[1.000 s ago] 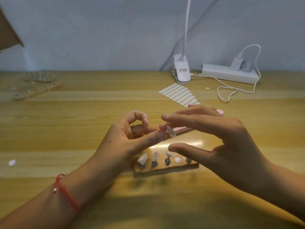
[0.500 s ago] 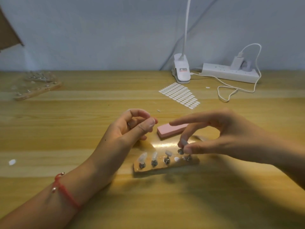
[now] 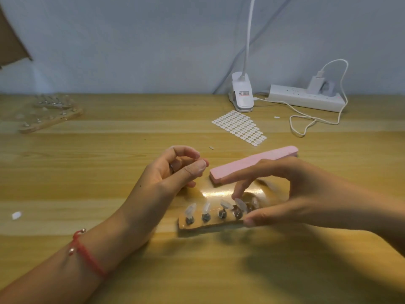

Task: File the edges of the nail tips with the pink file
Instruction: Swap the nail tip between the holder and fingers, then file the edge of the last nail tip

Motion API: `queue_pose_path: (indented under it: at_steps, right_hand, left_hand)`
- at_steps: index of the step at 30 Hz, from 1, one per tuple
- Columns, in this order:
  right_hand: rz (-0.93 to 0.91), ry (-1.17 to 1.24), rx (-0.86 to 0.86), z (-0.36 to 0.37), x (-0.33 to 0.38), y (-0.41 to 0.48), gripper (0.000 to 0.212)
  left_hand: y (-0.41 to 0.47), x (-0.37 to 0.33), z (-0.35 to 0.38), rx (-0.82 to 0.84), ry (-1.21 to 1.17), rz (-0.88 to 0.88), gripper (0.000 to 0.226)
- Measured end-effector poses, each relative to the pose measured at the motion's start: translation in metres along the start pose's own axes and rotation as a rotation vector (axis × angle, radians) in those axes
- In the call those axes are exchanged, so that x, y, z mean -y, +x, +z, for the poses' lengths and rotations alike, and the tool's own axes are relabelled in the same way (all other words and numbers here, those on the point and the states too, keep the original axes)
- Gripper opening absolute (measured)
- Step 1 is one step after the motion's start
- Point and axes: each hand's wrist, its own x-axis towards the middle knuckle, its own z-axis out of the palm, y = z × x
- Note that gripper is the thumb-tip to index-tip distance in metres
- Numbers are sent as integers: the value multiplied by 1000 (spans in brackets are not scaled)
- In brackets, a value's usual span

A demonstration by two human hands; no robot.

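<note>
Pinching nail tip (image 3: 240, 204) on wooden holder (image 3: 197, 226) with right hand (image 3: 302, 194) fingers; curling left hand (image 3: 166, 172) empty beside pink file (image 3: 252, 163); cannot read lamp label (image 3: 243, 93).

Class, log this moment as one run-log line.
right hand: pinching nail tip on holder | left hand: curled, nothing visible | pink file: on table, unheld

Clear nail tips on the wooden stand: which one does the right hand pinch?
The fourth clear nail tip from the left; the right hand pinches only it.
</note>
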Motion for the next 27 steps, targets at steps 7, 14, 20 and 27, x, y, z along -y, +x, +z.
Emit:
queue_pose_path:
  at_steps: [7,14,20,27]
  right_hand:
    - [31,-219,-23,6,0,2,39]
    - [-15,-505,-36,13,5,1,39]
    - [-14,-441,-42,4,8,0,42]
    - [-86,346,-220,8,6,2,45]
  left_hand:
    - [0,2,0,14,3,14,28]
    - [0,2,0,15,1,4,26]
    - [1,2,-2,15,-9,2,26]
    - [-10,-5,5,-33,325,366,27]
